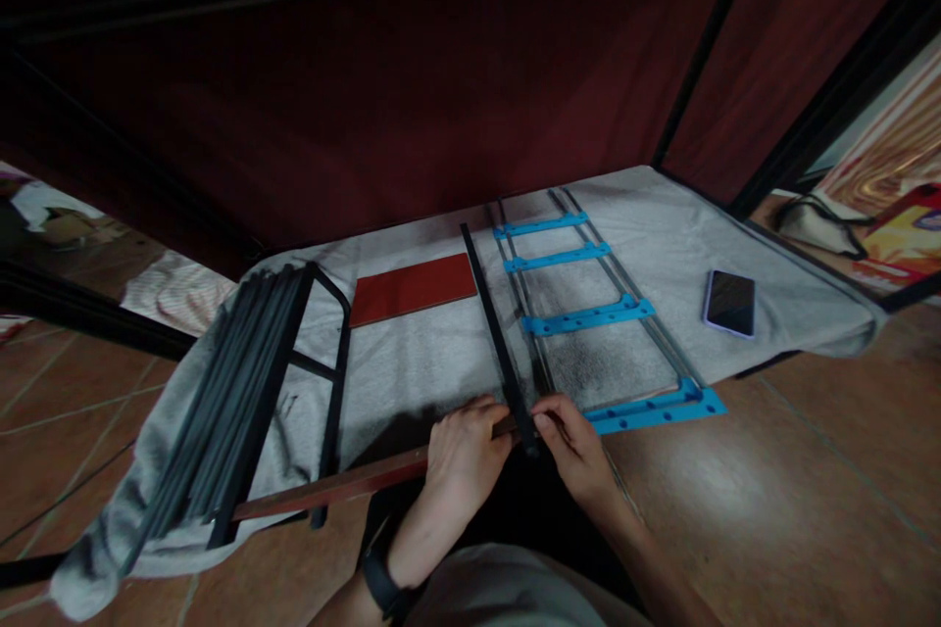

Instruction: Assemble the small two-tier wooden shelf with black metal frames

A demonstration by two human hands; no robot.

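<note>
My left hand [470,456] is closed over a long reddish-brown strip [330,488], just left of a black metal bar [492,323]. The strip's left part crosses the foot of a black tubular frame [342,353]. My right hand [577,451] pinches at the strip's right end, close against the near end of the black bar; the fingers partly hide the contact. Right of the bar lie blue brackets [588,316] joined by thin grey rods [662,348], like a ladder. A flat orange-red board [412,289] rests left of the bar.
Several dark grey tubes [235,392] lie bundled at the left on the grey cloth [419,362]. A phone [730,304] lies at the right. A dark red panel [412,98] stands behind the covered surface. Tiled floor [830,451] shows in front and right.
</note>
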